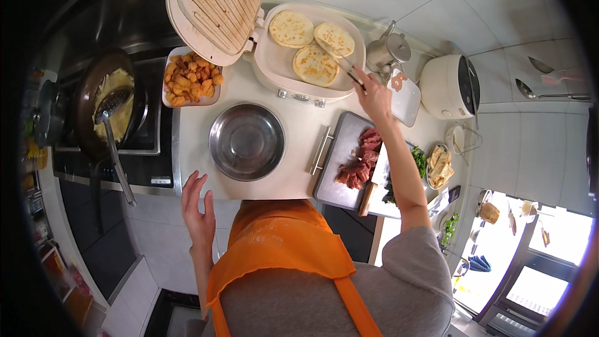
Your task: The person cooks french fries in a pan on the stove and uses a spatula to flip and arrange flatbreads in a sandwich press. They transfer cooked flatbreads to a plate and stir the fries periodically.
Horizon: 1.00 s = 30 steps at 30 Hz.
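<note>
My right hand (376,96) grips the dark end of a slim metal utensil (345,63), perhaps tongs or a blade. Its far end lies over the right-hand flatbread (340,37) in a cream electric griddle (277,69). Two more browned round flatbreads share the pan: one at the upper left (291,29), another at the front (316,68). Near the counter's front edge, my left hand (199,208) is raised with fingers apart and nothing in it. A bare steel bowl (246,142) stands on the counter in front of me, between the hob and the cutting board.
The griddle's ribbed lid (222,4) leans open above a dish of fried pieces (192,79). Leftward, a wok (86,103) holds oil and a skimmer (112,142). Sliced meat (360,164) and a cleaver (369,192) lie on a grey board (334,168). A rice cooker (444,86) stands right.
</note>
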Motion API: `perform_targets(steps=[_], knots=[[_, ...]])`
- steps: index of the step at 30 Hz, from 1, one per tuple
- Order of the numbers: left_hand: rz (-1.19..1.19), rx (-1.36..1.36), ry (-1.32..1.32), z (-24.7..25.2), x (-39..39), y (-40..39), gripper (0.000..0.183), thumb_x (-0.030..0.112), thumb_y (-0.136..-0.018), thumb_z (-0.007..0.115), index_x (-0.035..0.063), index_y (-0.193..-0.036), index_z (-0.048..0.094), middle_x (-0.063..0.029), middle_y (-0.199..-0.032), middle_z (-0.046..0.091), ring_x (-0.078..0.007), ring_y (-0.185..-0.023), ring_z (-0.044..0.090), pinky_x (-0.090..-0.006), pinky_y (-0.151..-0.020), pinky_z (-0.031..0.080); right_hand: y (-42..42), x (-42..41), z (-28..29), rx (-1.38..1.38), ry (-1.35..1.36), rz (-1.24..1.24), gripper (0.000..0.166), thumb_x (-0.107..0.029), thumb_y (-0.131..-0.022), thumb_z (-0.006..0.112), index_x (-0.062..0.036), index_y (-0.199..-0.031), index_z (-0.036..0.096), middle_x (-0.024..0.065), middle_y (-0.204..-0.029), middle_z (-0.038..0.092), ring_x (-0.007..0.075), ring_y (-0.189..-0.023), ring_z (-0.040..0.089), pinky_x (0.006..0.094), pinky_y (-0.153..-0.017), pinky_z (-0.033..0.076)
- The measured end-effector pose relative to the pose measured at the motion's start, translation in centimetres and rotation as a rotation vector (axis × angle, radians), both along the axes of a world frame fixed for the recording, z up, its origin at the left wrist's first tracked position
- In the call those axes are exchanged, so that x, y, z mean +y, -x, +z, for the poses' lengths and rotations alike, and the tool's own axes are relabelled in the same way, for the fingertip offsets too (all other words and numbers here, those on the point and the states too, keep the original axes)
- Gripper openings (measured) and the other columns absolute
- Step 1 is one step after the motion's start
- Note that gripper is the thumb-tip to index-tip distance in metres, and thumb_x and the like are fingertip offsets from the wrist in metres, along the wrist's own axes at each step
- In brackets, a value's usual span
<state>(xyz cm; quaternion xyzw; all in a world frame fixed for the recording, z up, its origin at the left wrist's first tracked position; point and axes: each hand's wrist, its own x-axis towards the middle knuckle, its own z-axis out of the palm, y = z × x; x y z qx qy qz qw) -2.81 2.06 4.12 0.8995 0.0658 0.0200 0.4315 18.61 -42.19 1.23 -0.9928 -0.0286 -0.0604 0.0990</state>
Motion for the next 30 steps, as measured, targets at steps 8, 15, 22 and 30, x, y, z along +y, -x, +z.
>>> perform_targets(steps=[8,15,22,30], knots=[[0.031,0.007,-0.021,-0.5,0.3,0.8,0.032,0.005,-0.096,0.059,0.01,-0.127,0.064,-0.0118,-0.138,0.055,-0.0303,-0.129,0.051,-0.0413,-0.107,0.044,1.3,-1.9,3.8,-0.01,0.41,0.067,0.054,-0.02,-0.089,0.067,-0.0242,-0.14,0.051,0.0059,-0.096,0.062,0.0287,-0.074,0.066,0.0425,-0.058,0.053],[0.015,-0.011,-0.009,-0.4,-0.6,0.3,0.033,-0.001,-0.092,0.058,0.0042,-0.124,0.063,-0.0133,-0.136,0.055,-0.0305,-0.126,0.053,-0.0396,-0.104,0.043,1.2,0.0,6.4,-0.117,0.426,0.147,0.057,-0.02,-0.088,0.067,-0.0264,-0.142,0.049,0.0059,-0.094,0.061,0.0295,-0.078,0.066,0.0416,-0.063,0.055],[0.011,0.003,0.015,0.1,-0.9,0.4,0.032,0.001,-0.094,0.058,0.0042,-0.125,0.063,-0.0137,-0.135,0.055,-0.0306,-0.127,0.052,-0.0396,-0.105,0.042,-1.8,-3.3,0.6,-0.065,0.685,0.103,0.053,-0.023,-0.091,0.065,-0.0278,-0.142,0.051,0.0046,-0.091,0.062,0.028,-0.075,0.065,0.0431,-0.072,0.055],[0.052,0.013,0.005,-0.9,0.3,1.2,0.032,0.007,-0.096,0.058,0.0111,-0.127,0.064,-0.012,-0.138,0.055,-0.031,-0.13,0.051,-0.0419,-0.106,0.045,3.7,-3.8,5.7,0.182,0.069,-0.016,0.047,-0.026,-0.088,0.068,-0.0263,-0.134,0.059,0.0083,-0.085,0.067,0.0305,-0.08,0.067,0.0436,-0.071,0.053]])
